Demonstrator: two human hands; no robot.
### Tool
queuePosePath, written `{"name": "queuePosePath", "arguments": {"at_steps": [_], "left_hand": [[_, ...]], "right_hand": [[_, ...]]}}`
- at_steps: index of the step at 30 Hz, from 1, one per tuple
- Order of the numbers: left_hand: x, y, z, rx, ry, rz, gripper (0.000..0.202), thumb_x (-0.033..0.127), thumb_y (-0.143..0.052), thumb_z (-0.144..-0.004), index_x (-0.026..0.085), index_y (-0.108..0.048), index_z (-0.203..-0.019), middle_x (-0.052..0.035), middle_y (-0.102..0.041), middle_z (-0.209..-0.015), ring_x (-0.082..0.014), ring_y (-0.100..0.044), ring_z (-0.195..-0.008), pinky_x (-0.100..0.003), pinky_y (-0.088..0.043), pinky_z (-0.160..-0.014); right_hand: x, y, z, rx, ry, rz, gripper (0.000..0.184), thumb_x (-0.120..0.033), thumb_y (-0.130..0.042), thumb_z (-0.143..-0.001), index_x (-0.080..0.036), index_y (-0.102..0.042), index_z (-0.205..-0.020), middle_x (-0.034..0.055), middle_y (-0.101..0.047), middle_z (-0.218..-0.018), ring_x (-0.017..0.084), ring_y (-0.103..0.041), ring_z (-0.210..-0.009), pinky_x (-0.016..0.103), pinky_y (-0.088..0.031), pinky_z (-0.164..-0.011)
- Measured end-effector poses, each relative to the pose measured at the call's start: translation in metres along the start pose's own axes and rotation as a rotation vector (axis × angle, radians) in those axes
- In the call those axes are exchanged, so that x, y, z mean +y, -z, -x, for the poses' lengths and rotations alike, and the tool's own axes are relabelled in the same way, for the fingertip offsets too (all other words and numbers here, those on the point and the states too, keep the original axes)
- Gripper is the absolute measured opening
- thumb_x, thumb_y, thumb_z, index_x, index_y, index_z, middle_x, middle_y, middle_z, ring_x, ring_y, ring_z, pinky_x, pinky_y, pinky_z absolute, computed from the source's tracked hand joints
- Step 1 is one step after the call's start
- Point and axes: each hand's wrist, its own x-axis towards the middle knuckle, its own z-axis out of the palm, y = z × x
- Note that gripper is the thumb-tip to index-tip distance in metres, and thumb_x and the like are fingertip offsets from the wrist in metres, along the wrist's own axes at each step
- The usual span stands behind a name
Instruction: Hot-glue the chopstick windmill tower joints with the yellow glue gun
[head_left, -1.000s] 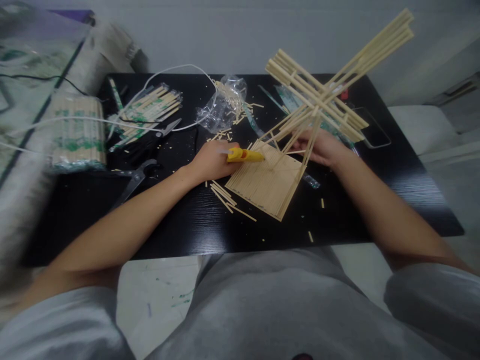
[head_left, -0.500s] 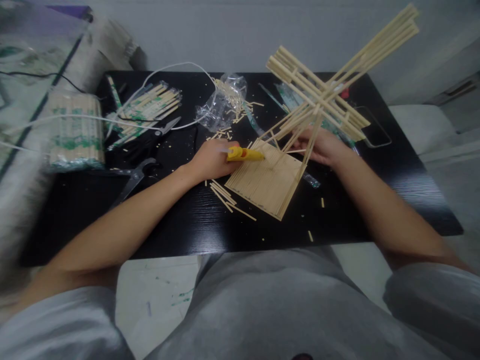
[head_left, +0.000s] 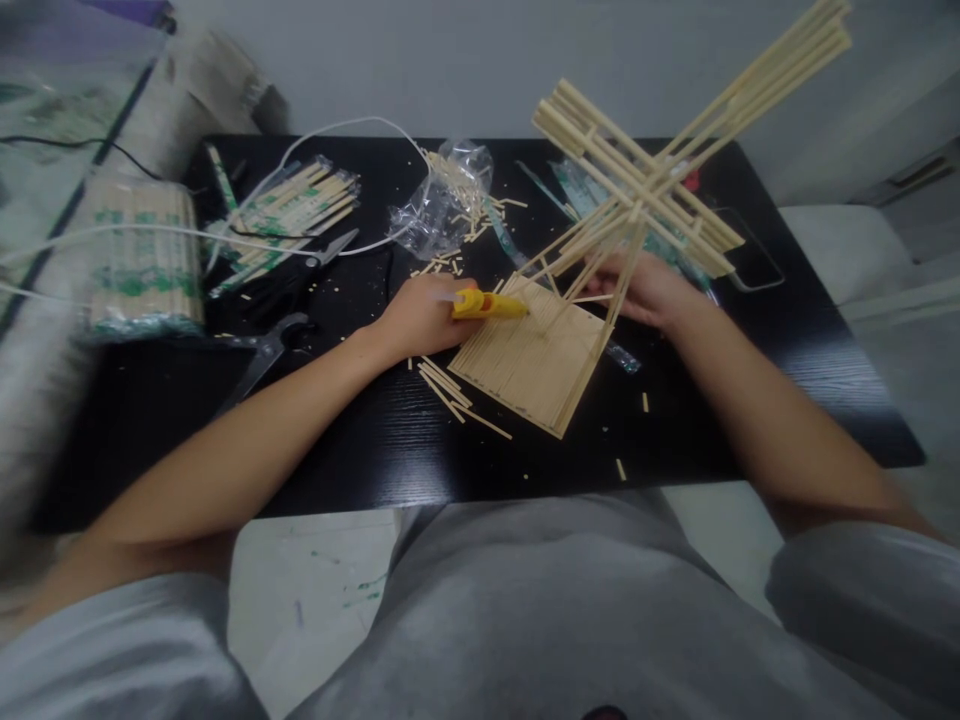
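My left hand (head_left: 427,318) is wrapped around a yellow hot glue gun (head_left: 491,305). The gun's nozzle points right, over the square base of a windmill-like model (head_left: 525,375) built from wooden sticks. Slanting stick legs rise from the base to crossed blades (head_left: 652,185) at the upper right. Behind the legs, on the right side, my right hand (head_left: 637,285) closes on the model; sticks partly cover its fingertips. Loose cut sticks (head_left: 446,388) lie by the base's left edge.
On the black table (head_left: 360,440) are scissors (head_left: 330,250), pliers-like cutters (head_left: 274,350), opened packs of sticks (head_left: 292,215) and a crumpled plastic bag with stick pieces (head_left: 442,205). A wrapped stick bundle (head_left: 142,260) sits left. A white cord (head_left: 360,122) loops across the back.
The view has shifted very slightly. Both hands keep their places, with the glue gun's nozzle still over the base and the model in the same pose.
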Motion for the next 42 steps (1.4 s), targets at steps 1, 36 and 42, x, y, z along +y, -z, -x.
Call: {"name": "queuePosePath", "arguments": {"at_steps": [1,36,42], "left_hand": [[-0.0002,-0.0003,0.0002,0.0,0.002,0.002,0.013,0.038,-0.081,-0.1,0.026,-0.078,-0.095,-0.0028,-0.072,-0.081,-0.0232,-0.069,-0.078,-0.036,-0.048,-0.074],[0.0014,0.0007,-0.0003,-0.016,0.023,0.029,0.01,0.036,-0.08,-0.098,0.027,-0.077,-0.095,-0.0038,-0.074,-0.083,-0.0247,-0.073,-0.082,-0.037,-0.052,-0.075],[0.0032,0.0037,-0.001,-0.023,0.029,0.053,0.013,0.037,-0.079,-0.099,0.027,-0.075,-0.092,-0.0035,-0.072,-0.081,-0.0251,-0.073,-0.082,-0.037,-0.053,-0.076]], "right_hand": [[-0.0006,-0.0006,0.0004,0.002,-0.005,-0.001,0.03,-0.029,-0.098,-0.11,-0.024,-0.073,-0.093,-0.0012,-0.074,-0.074,0.017,-0.083,-0.068,0.026,-0.078,-0.073],[-0.0027,-0.0027,0.0074,0.019,-0.064,-0.055,0.022,-0.009,-0.074,-0.121,-0.022,-0.078,-0.103,0.0036,-0.083,-0.082,0.016,-0.08,-0.073,0.023,-0.074,-0.08],[-0.004,-0.0036,0.0082,0.015,-0.058,-0.068,0.032,-0.003,-0.065,-0.123,-0.018,-0.079,-0.099,0.0062,-0.083,-0.084,0.016,-0.081,-0.071,0.024,-0.074,-0.079]]}}
